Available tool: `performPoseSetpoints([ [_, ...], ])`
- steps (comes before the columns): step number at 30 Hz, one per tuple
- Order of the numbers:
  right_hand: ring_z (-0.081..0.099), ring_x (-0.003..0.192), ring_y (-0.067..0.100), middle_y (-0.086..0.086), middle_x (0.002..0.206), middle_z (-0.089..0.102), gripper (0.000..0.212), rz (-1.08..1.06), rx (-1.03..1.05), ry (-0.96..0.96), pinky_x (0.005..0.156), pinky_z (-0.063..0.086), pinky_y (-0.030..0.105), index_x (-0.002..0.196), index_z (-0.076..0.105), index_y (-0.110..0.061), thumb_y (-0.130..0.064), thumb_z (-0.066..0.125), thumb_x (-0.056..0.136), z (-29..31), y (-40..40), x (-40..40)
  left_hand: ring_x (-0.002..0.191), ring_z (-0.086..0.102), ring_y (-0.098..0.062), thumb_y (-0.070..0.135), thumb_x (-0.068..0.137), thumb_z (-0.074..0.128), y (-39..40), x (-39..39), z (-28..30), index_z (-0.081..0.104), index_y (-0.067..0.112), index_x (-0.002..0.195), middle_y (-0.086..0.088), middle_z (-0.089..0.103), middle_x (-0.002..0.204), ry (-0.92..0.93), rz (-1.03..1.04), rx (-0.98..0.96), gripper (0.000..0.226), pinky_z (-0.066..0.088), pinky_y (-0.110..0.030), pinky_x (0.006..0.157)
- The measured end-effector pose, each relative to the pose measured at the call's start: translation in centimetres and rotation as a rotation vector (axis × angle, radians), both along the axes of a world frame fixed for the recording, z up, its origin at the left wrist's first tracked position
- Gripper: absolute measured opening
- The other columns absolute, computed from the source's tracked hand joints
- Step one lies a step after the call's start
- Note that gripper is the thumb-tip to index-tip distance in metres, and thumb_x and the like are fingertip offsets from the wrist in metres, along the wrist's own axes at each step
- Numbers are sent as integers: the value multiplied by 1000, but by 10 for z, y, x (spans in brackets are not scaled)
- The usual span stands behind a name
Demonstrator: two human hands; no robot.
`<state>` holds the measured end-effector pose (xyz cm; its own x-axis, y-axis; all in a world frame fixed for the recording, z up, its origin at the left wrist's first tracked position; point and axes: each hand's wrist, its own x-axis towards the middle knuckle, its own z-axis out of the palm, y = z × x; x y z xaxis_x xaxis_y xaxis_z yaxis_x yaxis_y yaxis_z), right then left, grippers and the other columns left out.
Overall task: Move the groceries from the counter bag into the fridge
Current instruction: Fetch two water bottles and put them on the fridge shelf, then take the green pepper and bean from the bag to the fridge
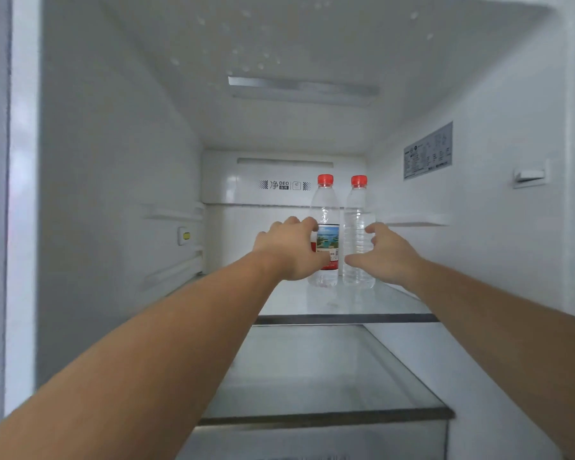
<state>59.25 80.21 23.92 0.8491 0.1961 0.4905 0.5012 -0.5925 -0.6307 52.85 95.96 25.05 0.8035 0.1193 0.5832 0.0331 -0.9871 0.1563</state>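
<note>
While both my arms reach into the open white fridge [120, 161], my left hand [291, 250] curls its fingers round the labelled clear plastic water bottle with a red cap [325, 207], upright on the upper glass shelf [346, 303]. My right hand [389, 254], fingers loosely spread, cups the plain clear red-capped bottle [358, 214] just beside it; contact uncertain. Lower glass shelf [329, 376] beneath. Grey sticker [428, 151] on right wall.

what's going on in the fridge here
A person is putting two red-capped water bottles on the upper glass shelf. The left hand grips the labelled bottle. The right hand is open next to the plain bottle. Both bottles stand upright, side by side. The lower shelf is bare.
</note>
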Motion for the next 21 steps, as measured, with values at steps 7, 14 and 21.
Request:
performPoseSetpoints([
  [7,53,115,23,7,132,51,60,-95,1,-78,90,43,31,136,43,-16,-32,69,84,-30,-2,-89,116,49,-23,55,83,54,12,-73,-25,41,32,135,1,55,125,-8,-174,10,58,42,-42,97],
  [14,48,122,18,4,135,49,60,-181,-203,-151,92,35,22,138,42,-20,-33,67,85,-60,-15,-188,119,49,-21,60,82,52,27,-132,-59,40,31,138,3,52,132,78,-255,144,64,37,-40,97],
  [21,51,119,19,0,138,46,63,-350,-404,-169,96,43,31,142,37,-23,-44,60,87,-63,-80,-281,120,48,-21,56,84,57,-24,-175,-69,42,33,136,3,52,134,125,-471,8,59,42,-45,102],
])
